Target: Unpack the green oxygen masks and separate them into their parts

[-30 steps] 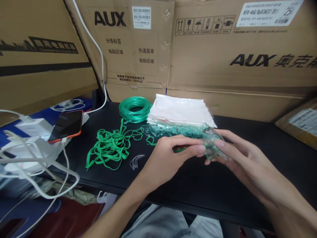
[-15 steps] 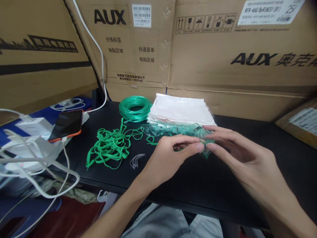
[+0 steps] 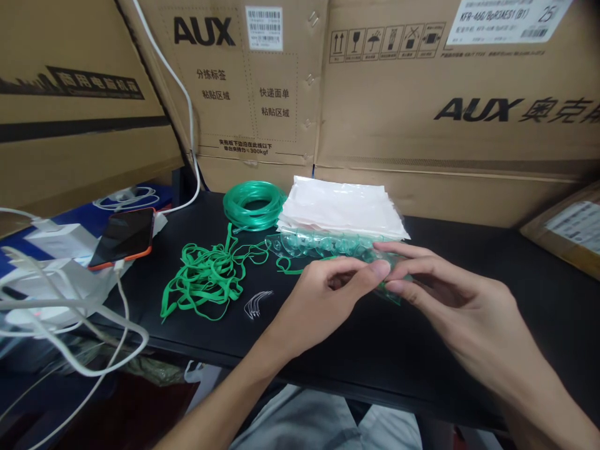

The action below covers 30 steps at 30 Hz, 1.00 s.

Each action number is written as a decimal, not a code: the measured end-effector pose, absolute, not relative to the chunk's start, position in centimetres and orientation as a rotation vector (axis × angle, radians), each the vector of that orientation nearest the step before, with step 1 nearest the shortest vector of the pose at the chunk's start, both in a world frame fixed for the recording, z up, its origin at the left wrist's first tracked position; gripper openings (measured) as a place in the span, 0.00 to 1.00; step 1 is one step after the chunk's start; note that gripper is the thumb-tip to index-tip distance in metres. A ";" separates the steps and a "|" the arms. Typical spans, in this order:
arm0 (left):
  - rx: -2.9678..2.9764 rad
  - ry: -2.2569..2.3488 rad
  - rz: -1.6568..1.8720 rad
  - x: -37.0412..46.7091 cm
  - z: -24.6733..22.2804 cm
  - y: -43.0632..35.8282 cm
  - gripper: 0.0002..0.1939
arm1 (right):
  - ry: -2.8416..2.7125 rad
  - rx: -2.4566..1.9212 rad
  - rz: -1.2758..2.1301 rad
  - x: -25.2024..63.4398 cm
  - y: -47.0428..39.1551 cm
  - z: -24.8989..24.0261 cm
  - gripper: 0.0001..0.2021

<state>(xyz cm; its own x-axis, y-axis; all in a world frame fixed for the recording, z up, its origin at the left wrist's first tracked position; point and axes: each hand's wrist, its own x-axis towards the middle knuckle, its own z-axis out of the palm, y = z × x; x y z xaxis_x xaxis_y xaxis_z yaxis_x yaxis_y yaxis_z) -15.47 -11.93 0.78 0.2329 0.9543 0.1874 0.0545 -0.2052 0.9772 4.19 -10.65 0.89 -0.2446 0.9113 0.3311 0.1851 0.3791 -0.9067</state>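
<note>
I had both hands together above the black table, at the center of my clock, with a clear green plastic piece between them. My left hand was closed narrowly, the thumb laid over the bent index finger at the near end of the piece; my right hand pinched it between thumb and fingertips, the index finger stretched out toward 10 o'clock. My fingers covered much of the piece, so I could not tell its full shape. From where my hands met, a row of clear green plastic cups lay toward 10 and 11 o'clock, along the near edge of a stack of white packets at 11. A loop of green band showed at 9 o'clock, just beyond my left hand. Farther out, a coil of green tubing rested at 10, beside the stack, and a tangle of green elastic was heaped at 9. A few thin, curved wires lay between 8 and 9. Well apart, past the tangle, a phone with an orange edge sat near 9, and a large cardboard box stood at 12.
</note>
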 end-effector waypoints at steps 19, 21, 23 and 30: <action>1.803 1.162 0.960 -15.8 0.3 -11.9 0.18 | -1.647 -1.091 0.645 5.5 -10.2 2.0 0.08; 1.829 1.174 0.952 -15.9 0.4 -12.0 0.18 | -1.603 -1.101 0.592 6.0 -10.3 2.3 0.08; 1.842 1.179 0.950 -15.9 0.4 -12.1 0.18 | -1.557 -1.098 0.548 6.3 -10.2 2.5 0.08; 1.793 1.139 0.971 -15.7 0.2 -12.1 0.18 | -1.648 -1.123 0.689 6.4 -10.0 2.6 0.12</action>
